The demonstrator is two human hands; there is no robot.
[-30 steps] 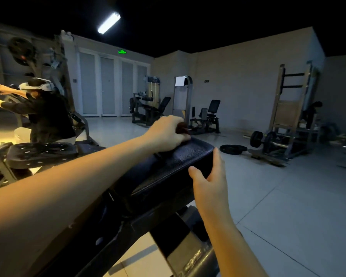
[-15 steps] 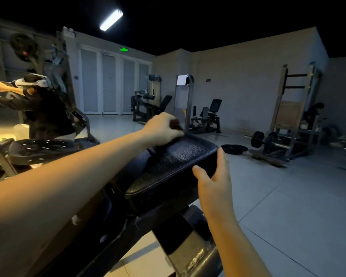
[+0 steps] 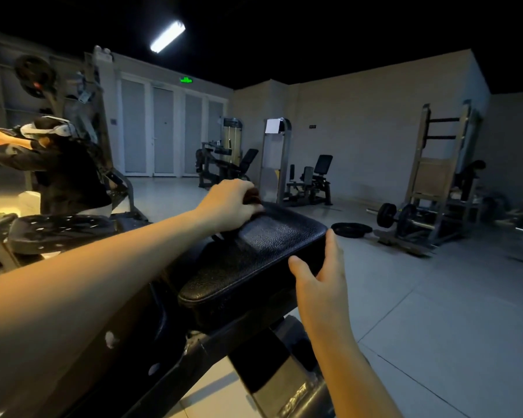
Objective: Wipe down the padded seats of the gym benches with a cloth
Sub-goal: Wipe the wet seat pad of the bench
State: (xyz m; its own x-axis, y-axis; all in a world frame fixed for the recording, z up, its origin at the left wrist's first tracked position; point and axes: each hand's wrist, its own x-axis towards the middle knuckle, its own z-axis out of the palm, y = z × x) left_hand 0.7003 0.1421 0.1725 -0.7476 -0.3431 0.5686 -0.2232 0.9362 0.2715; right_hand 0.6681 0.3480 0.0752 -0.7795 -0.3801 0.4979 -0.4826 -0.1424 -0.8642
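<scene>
Dim gym, green sign (image 3: 186, 80) unreadable: left hand (image 3: 227, 206) fingers clutch cloth (image 3: 252, 196) on padded seat (image 3: 269, 251); right hand (image 3: 320, 285), fingers straight, braces it.

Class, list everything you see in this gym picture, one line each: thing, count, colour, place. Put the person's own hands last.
black padded bench seat: one, black, centre foreground.
dark crumpled cloth: one, dark brown, on that seat's far edge.
second black seat pad: one, black, left.
round weight plate: one, black, flat on the floor beyond the seat.
loaded barbell: one, black plates, floor, right.
weight machines: two, grey-black, background.
ceiling strip light: one, white, upper left.
exit sign: one, green, above grey doors.
other person: one, black top, left.
left hand: one, grips the cloth.
right hand: one, braced against the seat's end.
</scene>
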